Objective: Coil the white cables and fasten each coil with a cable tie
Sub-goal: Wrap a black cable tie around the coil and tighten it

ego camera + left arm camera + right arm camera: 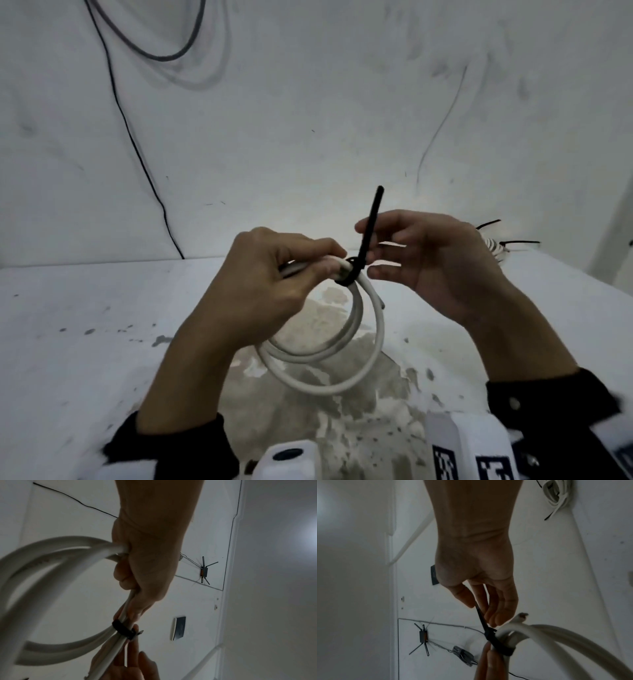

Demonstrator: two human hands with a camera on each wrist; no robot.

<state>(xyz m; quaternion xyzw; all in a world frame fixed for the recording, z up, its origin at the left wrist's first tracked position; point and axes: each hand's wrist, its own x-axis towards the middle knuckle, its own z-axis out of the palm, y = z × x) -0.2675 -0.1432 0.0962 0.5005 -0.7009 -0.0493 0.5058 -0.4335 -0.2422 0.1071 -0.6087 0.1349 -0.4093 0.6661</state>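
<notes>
A white cable coil (373,342) hangs above the table, with my left hand (322,260) gripping its top strands. A black cable tie (371,222) is looped around those strands just right of my left fingers, its tail sticking up. My right hand (376,240) pinches that tail between thumb and forefinger, the other fingers loosely extended. In the left wrist view the left hand (137,574) grips the coil (51,555) beside the tie band (122,629). From the right wrist, my right hand (479,605) holds the tie (488,631) where it meets the coil (556,635).
A second white coil (493,248) with black tie tails lies at the back right of the white table (102,342). Dark cables (137,144) hang down the wall behind. A small router with antennas (204,571) is mounted on a wall overhead.
</notes>
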